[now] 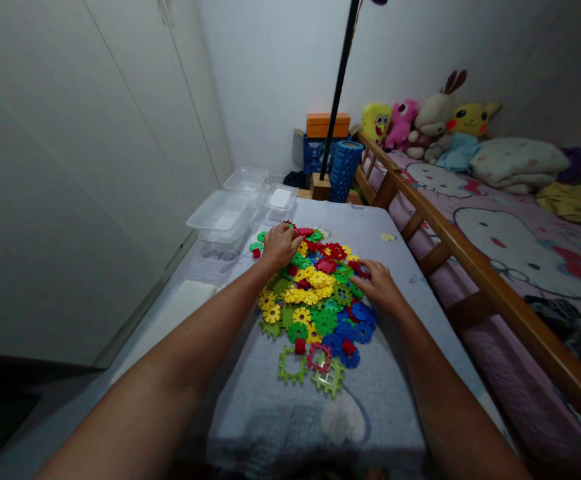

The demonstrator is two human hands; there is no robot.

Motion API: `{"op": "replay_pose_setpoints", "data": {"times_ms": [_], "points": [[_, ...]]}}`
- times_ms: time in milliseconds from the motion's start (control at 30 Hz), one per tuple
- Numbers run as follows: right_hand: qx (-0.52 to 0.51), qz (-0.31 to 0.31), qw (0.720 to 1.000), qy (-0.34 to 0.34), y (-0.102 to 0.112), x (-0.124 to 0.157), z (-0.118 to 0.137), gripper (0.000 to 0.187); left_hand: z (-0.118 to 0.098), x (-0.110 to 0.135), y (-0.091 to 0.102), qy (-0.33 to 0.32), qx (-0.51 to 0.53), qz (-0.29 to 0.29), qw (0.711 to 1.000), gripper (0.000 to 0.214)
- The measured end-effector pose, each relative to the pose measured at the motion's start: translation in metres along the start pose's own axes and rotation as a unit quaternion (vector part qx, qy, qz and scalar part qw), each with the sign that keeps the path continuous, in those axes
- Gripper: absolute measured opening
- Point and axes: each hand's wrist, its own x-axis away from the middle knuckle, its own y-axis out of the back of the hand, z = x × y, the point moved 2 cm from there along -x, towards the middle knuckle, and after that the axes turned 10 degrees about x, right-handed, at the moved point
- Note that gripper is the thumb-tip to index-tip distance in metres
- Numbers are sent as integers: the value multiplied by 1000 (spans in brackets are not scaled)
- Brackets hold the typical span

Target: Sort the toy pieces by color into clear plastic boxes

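A heap of plastic interlocking building pieces [315, 287] is spread on the cloth-covered table: toothed discs, squares and small blocks in yellow, green, red and blue. At the heap's far left edge, my left hand [280, 245] bends its fingers around a red building piece [299, 234]. My right hand [377, 283] lies against the right side, thumb and fingers apart, beside another red piece [357, 267]. Blue discs [347, 330] are bunched at the near right. Closest to me lie a green square frame [283, 365], a red frame [319, 357] and a light green window piece [333, 379].
Clear plastic containers [219, 213] stand at the table's far left. A white flat item [190, 297] lies along the left edge. Beyond the table are a black pole [340, 93] and a blue foam roller [345, 170]. A wooden bed rail [450, 250] runs along the right.
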Motion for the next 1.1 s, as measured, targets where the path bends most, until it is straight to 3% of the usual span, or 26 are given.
{"op": "replay_pose_setpoints", "data": {"times_ms": [67,133,233,400,467,600,800,967,1100], "points": [[15,-18,1000,13,4,4,13,43,15,-8,-3,36,-18,4,999,46],[15,-12,998,56,9,5,36,43,27,-12,-7,54,-28,49,997,52],[9,59,989,134,8,3,78,42,32,-9,-10,36,-33,91,995,58],[80,129,979,139,-8,-7,115,45,18,19,-3,-45,12,134,990,51],[80,133,978,140,-12,-11,114,39,12,36,2,-72,43,170,982,49],[32,114,985,128,-12,-21,101,28,4,75,14,-88,109,187,972,46],[-54,42,998,0,-8,-44,80,21,-4,111,28,-123,149,187,963,52],[-114,5,992,-54,-12,-59,68,34,1,88,31,-120,158,138,970,44],[-136,-7,990,-39,-12,-62,57,54,15,44,26,-39,86,85,992,46]]}}
